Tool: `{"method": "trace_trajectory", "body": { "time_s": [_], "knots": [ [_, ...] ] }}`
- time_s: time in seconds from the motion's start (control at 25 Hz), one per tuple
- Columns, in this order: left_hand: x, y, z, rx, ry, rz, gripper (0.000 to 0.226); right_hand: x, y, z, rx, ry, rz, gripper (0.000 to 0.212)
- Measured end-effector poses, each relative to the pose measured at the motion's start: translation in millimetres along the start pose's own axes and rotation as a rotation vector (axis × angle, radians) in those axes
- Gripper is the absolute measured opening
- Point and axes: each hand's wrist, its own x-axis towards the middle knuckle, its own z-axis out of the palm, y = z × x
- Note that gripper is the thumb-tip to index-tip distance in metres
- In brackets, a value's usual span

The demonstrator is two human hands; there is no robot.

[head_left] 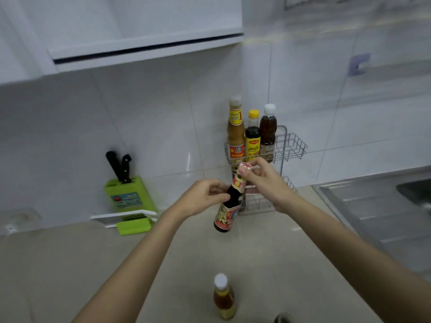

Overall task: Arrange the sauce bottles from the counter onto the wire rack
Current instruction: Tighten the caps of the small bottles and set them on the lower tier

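A dark sauce bottle [227, 213] with a red and yellow label hangs tilted in the air in front of the wire rack [291, 148]. My left hand [205, 198] grips its neck and shoulder. My right hand [263, 180] pinches its red and white cap. Three bottles stand on the rack's upper shelf: a tall tan one [236, 131], a dark one with a yellow cap [252, 138] and a brown one with a white cap [268, 129]. The lower shelf [258, 203] is partly hidden behind my right hand. An amber bottle with a white cap [224, 297] stands upright on the counter near me.
A green knife block [129, 194] with two black-handled knives stands by the wall at the left, with a white and green board [133, 221] before it. A steel sink [384, 206] lies to the right. A dark object [282, 319] peeks in at the bottom edge.
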Motion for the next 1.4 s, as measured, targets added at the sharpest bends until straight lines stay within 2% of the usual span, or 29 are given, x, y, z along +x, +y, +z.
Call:
{"method": "trace_trajectory", "body": {
  "time_s": [0.08, 0.2, 0.32, 0.56, 0.72, 0.88, 0.96, 1.2, 1.4],
  "knots": [
    [16, -14, 21, -0.004, 0.101, -0.035, 0.018, 8, 22, -30, 0.149, 0.273, 0.091, 0.022],
    [32, -47, 52, -0.238, 0.177, -0.241, 0.023, 24, 60, -79, 0.316, 0.578, 0.268, 0.031],
    [48, -75, 69, -0.375, 0.253, -0.382, 0.025, 40, 93, -109, 0.413, 0.714, 0.359, 0.039],
    [96, -107, 82, -0.407, 0.301, -0.499, 0.019, 85, 132, -124, 0.527, 0.893, 0.316, 0.029],
    [128, -124, 75, -0.299, 0.235, -0.551, 0.022, 107, 149, -114, 0.347, 0.815, 0.289, 0.037],
    [143, -129, 84, -0.311, 0.145, -0.608, 0.035, 121, 161, -98, 0.089, 0.641, 0.293, 0.020],
    [146, -128, 92, -0.324, 0.116, -0.604, 0.038, 129, 161, -95, -0.059, 0.569, 0.260, 0.024],
    [146, -135, 101, -0.260, 0.151, -0.563, 0.040, 149, 160, -73, -0.629, 0.074, 0.111, 0.031],
    [145, -142, 103, -0.174, 0.090, -0.523, 0.056, 152, 154, -74, -0.604, -0.096, 0.075, 0.030]
  ]
}}
